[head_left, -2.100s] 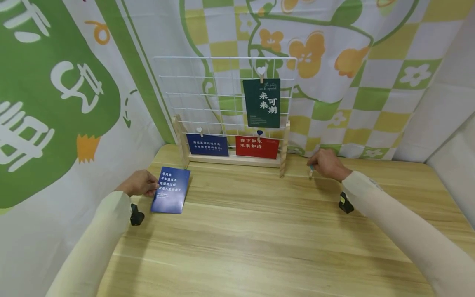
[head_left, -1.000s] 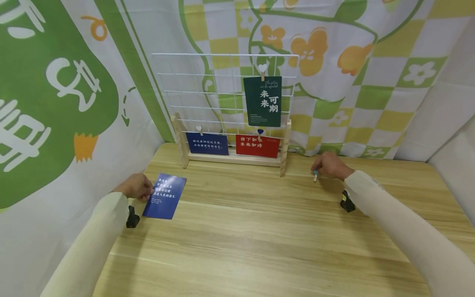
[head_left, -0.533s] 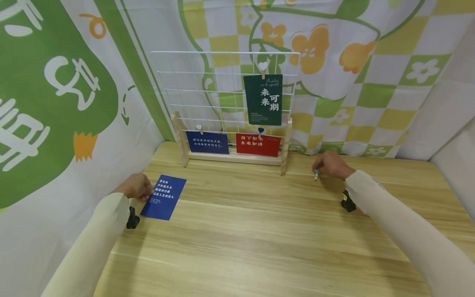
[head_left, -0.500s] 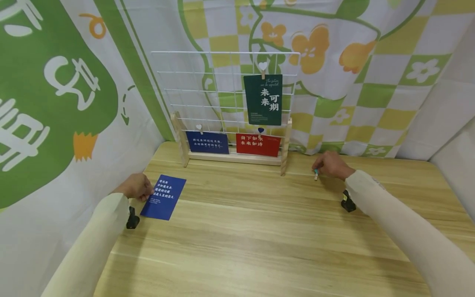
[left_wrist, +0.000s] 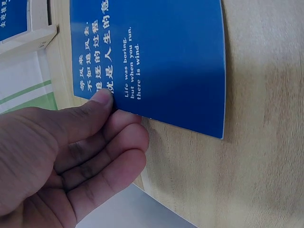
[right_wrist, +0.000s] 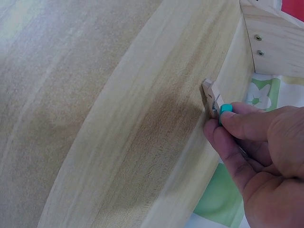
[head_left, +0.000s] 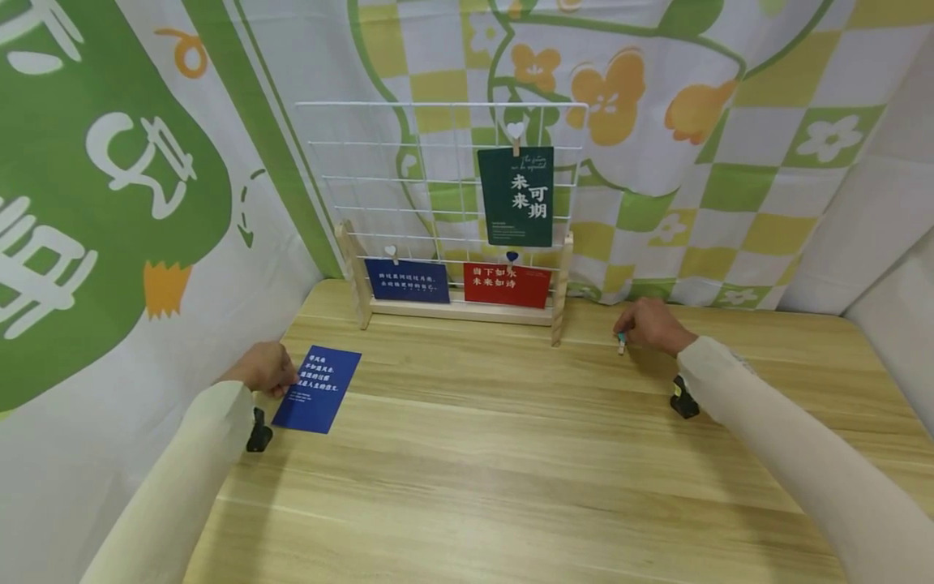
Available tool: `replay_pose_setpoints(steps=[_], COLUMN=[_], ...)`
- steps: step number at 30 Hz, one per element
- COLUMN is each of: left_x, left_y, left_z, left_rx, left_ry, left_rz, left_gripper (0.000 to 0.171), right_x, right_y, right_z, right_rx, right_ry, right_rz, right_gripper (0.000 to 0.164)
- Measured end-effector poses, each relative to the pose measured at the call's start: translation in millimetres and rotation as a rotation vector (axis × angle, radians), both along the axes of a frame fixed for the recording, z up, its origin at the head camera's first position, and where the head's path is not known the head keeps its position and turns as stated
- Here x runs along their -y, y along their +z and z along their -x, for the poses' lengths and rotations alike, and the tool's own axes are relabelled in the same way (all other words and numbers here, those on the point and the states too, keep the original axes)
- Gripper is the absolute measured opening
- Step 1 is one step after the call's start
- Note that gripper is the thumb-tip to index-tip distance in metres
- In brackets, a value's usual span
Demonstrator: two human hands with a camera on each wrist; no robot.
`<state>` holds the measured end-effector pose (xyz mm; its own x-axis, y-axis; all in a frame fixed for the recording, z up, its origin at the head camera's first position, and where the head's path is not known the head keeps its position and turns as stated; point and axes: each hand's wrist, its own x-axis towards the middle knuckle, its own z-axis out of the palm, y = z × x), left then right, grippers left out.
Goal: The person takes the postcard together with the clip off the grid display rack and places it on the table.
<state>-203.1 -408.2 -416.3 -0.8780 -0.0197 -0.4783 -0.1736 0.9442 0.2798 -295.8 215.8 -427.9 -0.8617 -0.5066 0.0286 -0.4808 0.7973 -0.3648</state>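
The left hand (head_left: 264, 369) pinches a rectangular blue paper card with white lettering (head_left: 317, 391) by its left edge; the card stretches rightward from the thumb, over the wood-grain bench (head_left: 467, 470). A light pinch at the margin should avoid creases. Beyond and between the hands stands a white wire grid rack on wooden feet (head_left: 460, 314). The right hand (head_left: 653, 326) pinches a small wooden clothespin (right_wrist: 212, 97) by its teal end; an even squeeze there should part its tip cleanly.
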Motion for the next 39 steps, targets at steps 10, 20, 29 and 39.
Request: replay_pose_setpoints(steps=[10, 20, 29, 39], left_x=[-6, -6, -7, -8], left_y=[2.6, -0.7, -2.0, -0.1], left_z=[-0.7, -2.3, -2.3, -1.8], left_rx=[0.024, 0.005, 0.005, 0.019], left_ry=[0.066, 0.065, 0.069, 0.078], left_rz=[0.008, 0.024, 0.042, 0.050], left_gripper=[0.018, 0.022, 0.023, 0.026], right_x=[-1, 0, 1, 3], right_y=[-6.3, -10.9, -12.2, -11.2], right_z=[-1.6, -8.7, -10.8, -10.9], right_rx=[-0.060, -0.169, -0.203, -0.226], right_ry=[-0.002, 0.047, 0.052, 0.062], right_rz=[-0.026, -0.041, -0.030, -0.043], right_gripper=[0.012, 0.013, 0.011, 0.010])
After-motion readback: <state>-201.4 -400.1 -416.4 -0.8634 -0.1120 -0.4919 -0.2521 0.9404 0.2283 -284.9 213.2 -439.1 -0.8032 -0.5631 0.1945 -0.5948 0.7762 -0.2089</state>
